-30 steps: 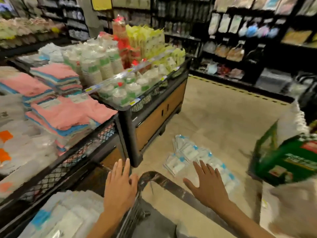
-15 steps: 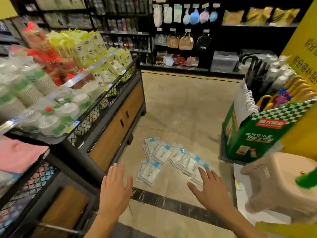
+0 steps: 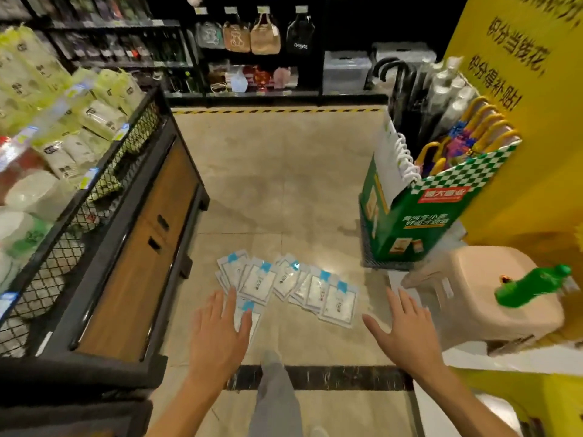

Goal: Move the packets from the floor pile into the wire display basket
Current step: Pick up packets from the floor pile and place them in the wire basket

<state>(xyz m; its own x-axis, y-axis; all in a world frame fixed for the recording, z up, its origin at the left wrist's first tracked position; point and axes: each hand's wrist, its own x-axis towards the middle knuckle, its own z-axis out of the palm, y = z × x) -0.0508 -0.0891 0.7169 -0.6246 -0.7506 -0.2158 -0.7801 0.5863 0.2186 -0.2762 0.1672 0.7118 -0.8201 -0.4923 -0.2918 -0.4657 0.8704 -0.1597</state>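
White packets (image 3: 288, 283) on floor, beyond both hands' spread fingers (image 3: 232, 305).

Dim, warm shop light from overhead leaves the far shelves (image 3: 252, 58) dark. A glare spot shines on the floor (image 3: 284, 184) just beyond the right hand (image 3: 407, 339). Wide-angle bending curves the edges, and motion blur smears both sides.

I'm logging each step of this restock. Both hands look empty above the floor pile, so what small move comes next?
Probably lower the left hand onto the nearest packet and grip it. Both it and the right hand are open and empty, and the packets lie fanned on the floor.
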